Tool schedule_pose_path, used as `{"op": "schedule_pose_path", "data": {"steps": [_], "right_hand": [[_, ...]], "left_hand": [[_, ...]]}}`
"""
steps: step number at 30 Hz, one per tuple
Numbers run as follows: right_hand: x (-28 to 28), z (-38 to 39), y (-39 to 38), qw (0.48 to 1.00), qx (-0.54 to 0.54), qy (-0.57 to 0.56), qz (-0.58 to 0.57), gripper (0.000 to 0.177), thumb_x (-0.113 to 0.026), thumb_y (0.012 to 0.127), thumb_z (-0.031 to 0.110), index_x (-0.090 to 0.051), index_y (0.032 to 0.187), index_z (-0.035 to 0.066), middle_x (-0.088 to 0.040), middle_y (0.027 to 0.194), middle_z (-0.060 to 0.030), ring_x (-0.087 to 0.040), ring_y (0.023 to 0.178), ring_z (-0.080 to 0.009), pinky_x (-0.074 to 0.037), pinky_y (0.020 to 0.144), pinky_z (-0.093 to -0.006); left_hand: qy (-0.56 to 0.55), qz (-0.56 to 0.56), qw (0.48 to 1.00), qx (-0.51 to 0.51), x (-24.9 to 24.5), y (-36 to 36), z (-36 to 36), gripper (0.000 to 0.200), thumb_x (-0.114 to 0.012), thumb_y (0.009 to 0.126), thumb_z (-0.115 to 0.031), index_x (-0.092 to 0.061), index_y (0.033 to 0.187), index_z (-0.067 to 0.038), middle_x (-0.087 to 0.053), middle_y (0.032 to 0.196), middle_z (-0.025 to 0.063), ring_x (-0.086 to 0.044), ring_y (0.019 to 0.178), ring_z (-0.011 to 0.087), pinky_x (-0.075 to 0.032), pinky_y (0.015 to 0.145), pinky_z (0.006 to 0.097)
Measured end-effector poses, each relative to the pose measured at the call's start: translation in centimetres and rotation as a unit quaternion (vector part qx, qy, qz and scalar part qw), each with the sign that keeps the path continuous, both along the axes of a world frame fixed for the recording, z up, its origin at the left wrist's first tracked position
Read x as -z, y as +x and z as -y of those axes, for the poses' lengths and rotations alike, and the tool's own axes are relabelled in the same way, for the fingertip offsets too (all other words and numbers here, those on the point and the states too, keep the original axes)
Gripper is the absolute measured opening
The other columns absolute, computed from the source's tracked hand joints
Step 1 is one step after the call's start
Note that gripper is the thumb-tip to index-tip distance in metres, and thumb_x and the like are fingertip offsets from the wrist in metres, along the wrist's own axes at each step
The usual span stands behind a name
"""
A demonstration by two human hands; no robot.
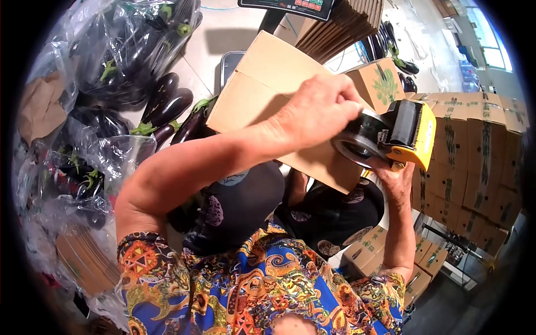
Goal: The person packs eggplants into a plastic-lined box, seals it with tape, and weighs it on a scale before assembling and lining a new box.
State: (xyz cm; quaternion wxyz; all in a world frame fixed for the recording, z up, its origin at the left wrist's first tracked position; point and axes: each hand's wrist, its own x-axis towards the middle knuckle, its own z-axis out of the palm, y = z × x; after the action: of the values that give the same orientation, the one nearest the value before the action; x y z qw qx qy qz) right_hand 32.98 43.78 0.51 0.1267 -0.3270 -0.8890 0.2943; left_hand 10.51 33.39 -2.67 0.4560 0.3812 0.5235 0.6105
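My right hand grips a yellow tape dispenser from below, its fingers wrapped round the handle. A roll of dark tape sits in the dispenser, facing left. My left hand reaches across from the left with curled fingers against the roll's upper edge. What those fingers pinch, if anything, is hidden. Beneath both hands is a brown cardboard box, set at a slant in front of my knees. My left forearm covers part of it.
Eggplants lie left of the box, beside clear plastic bags with more eggplants. A scale display and stacked flat cardboard stand beyond. Printed cartons are piled at right, with smaller boxes by my right elbow.
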Motion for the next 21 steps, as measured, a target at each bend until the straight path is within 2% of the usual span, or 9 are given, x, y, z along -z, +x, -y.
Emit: {"op": "schedule_pose_path", "data": {"steps": [2,4,6,8,9,12,15,18,21], "right_hand": [[0.4,-0.7,1.0,1.0,0.017,-0.023,0.01,0.045,-0.07,0.069,0.01,-0.057,0.111,0.0,-0.062,0.098,-0.0069,-0.06,0.085,-0.0197,-0.051,0.077,-0.0316],[0.5,-1.3,1.3,0.98,0.095,-0.161,-0.064,0.056,-0.081,0.066,0.014,-0.058,0.115,0.001,-0.065,0.104,-0.0097,-0.064,0.09,-0.0216,-0.054,0.077,-0.0329],[0.7,-1.3,0.8,0.945,0.103,-0.25,-0.184,0.068,-0.08,0.067,0.019,-0.052,0.125,-0.002,-0.062,0.114,-0.0109,-0.062,0.103,-0.0219,-0.052,0.088,-0.0352],[0.8,-1.2,0.9,0.897,0.105,-0.335,-0.267,0.074,-0.08,0.069,0.021,-0.048,0.132,-0.002,-0.061,0.119,-0.0114,-0.062,0.106,-0.024,-0.051,0.092,-0.0376],[0.6,-1.3,1.1,0.886,0.091,-0.36,-0.277,0.079,-0.081,0.07,0.02,-0.043,0.136,-0.001,-0.06,0.122,-0.0121,-0.061,0.111,-0.0263,-0.049,0.097,-0.0391],[0.8,-1.0,1.8,0.843,0.091,-0.396,-0.352,0.083,-0.082,0.067,0.018,-0.043,0.137,-0.001,-0.058,0.125,-0.0134,-0.059,0.114,-0.0271,-0.047,0.101,-0.04],[0.7,-0.7,2.9,0.824,0.068,-0.423,-0.371,0.089,-0.086,0.065,0.02,-0.042,0.139,0.0,-0.055,0.131,-0.0144,-0.056,0.119,-0.0277,-0.044,0.104,-0.0402],[1.0,-0.4,4.0,0.802,0.051,-0.429,-0.413,0.094,-0.089,0.062,0.021,-0.042,0.139,0.0,-0.056,0.13,-0.0144,-0.057,0.119,-0.0283,-0.045,0.104,-0.0405],[1.2,0.0,5.2,0.792,0.058,-0.425,-0.434,0.098,-0.093,0.058,0.026,-0.043,0.139,0.002,-0.056,0.131,-0.0138,-0.056,0.12,-0.0296,-0.046,0.104,-0.0424]], "left_hand": [[-0.022,-0.005,1.0,-0.004,0.3,-0.3,0.3,0.019,-0.063,0.088,-0.012,-0.061,0.099,0.004,-0.061,0.079,0.0024,-0.058,0.074,0.0089,-0.049,0.066,0.0244],[0.03,-0.054,0.998,0.011,0.4,-0.4,0.5,0.033,-0.067,0.087,-0.017,-0.058,0.111,0.004,-0.063,0.093,0.0082,-0.06,0.086,0.0142,-0.051,0.073,0.0282],[0.069,-0.117,0.99,0.033,0.5,-0.2,0.7,0.049,-0.071,0.085,-0.022,-0.054,0.123,0.003,-0.061,0.108,0.0131,-0.059,0.099,0.0193,-0.053,0.08,0.032],[0.096,-0.198,0.973,0.063,0.6,0.1,0.9,0.067,-0.076,0.082,-0.027,-0.047,0.135,0.001,-0.057,0.123,0.017,-0.057,0.111,0.0241,-0.053,0.087,0.0359],[0.041,-0.171,0.977,0.119,-0.3,0.0,1.1,0.08,-0.079,0.078,-0.031,-0.041,0.142,-0.003,-0.053,0.132,0.0176,-0.053,0.118,0.0269,-0.053,0.09,0.0382],[0.06,-0.166,0.977,0.121,-0.9,0.7,0.7,0.073,-0.08,0.078,-0.022,-0.045,0.139,-0.004,-0.057,0.127,0.0173,-0.059,0.11,0.0268,-0.055,0.085,0.0369],[0.004,-0.088,0.983,0.164,-3.0,1.2,1.1,0.069,-0.079,0.077,-0.014,-0.048,0.137,-0.002,-0.059,0.12,0.0161,-0.063,0.104,0.0232,-0.056,0.083,0.0332],[0.074,-0.095,0.985,0.126,-3.6,2.7,1.7,0.066,-0.078,0.078,-0.009,-0.049,0.136,0.0,-0.058,0.117,0.0143,-0.064,0.1,0.0205,-0.056,0.082,0.0301],[0.071,-0.125,0.981,0.131,-4.0,3.5,2.2,0.064,-0.076,0.077,-0.001,-0.049,0.135,0.0,-0.056,0.119,0.013,-0.062,0.106,0.021,-0.056,0.087,0.0319]]}}
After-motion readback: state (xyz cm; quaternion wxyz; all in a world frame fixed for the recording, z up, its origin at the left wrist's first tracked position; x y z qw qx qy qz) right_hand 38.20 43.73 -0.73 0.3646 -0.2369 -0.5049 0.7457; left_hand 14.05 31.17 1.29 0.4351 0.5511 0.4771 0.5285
